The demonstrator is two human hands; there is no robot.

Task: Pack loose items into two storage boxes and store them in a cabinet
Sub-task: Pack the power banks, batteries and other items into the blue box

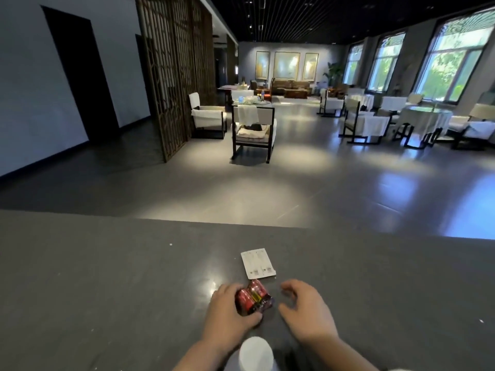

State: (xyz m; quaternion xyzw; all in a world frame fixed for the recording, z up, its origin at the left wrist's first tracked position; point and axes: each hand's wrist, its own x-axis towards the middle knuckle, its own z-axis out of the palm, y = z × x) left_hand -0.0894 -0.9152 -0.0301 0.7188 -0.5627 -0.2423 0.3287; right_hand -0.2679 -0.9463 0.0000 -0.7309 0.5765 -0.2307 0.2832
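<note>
At the bottom edge of the frame, between the forearms, stands a white cap (256, 352), seemingly the top of a bottle; its body is out of view. Just above it, low in the centre, the left hand (231, 314) curls round a red pack (254, 298) that looks like shrink-wrapped batteries, thumb under its near edge and fingers over its left side, so this grip is closed on the pack. The pack seems to rest on the dark counter (107, 277), tilted up toward the right, likely so it can be lifted clear. The right hand (305, 309) hovers just beside the pack, fingers loosely bent and holding nothing, placed as if to steady or take it; this grip is open. Directly above the pack lies a white card (257, 263), flat, its near corner touching or just under the pack; I cannot tell which. No storage box or cabinet shows, so packing looks barely begun.

Beyond the counter's far edge, grey floor runs to a chair (253, 129) at mid-frame, a lattice screen (174, 70) upper left, and windows (455, 49) upper right.
</note>
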